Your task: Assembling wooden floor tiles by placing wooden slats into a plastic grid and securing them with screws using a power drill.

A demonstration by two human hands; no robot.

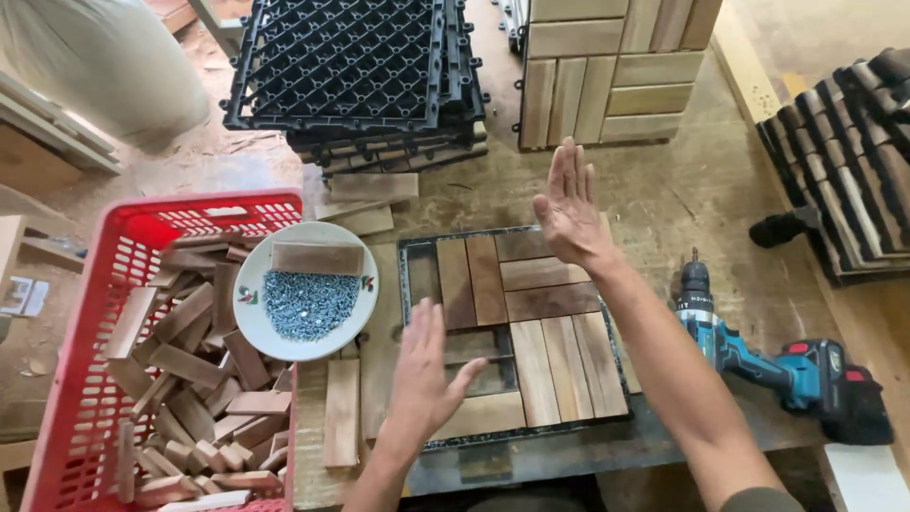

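Nearest, the left hand point(427, 374) hovers flat, fingers spread, holding nothing, over the square black plastic tile frame filled with wooden slats point(517, 332). Just left, the white plate of grey screws point(254, 318) overhangs the red plastic basket point(66, 417); a nudge could spill it. Farther, the right hand point(569, 209) is open, empty, over the frame's far edge.

left hand point(426, 368): covers part of tile point(513, 327), slats beneath unseen
red crate point(95, 379): cut off at bottom edge
dark slat stack point(844, 152): cropped by right edge
screws point(309, 303): too small to tell apart
drill point(777, 365) bit: blurred
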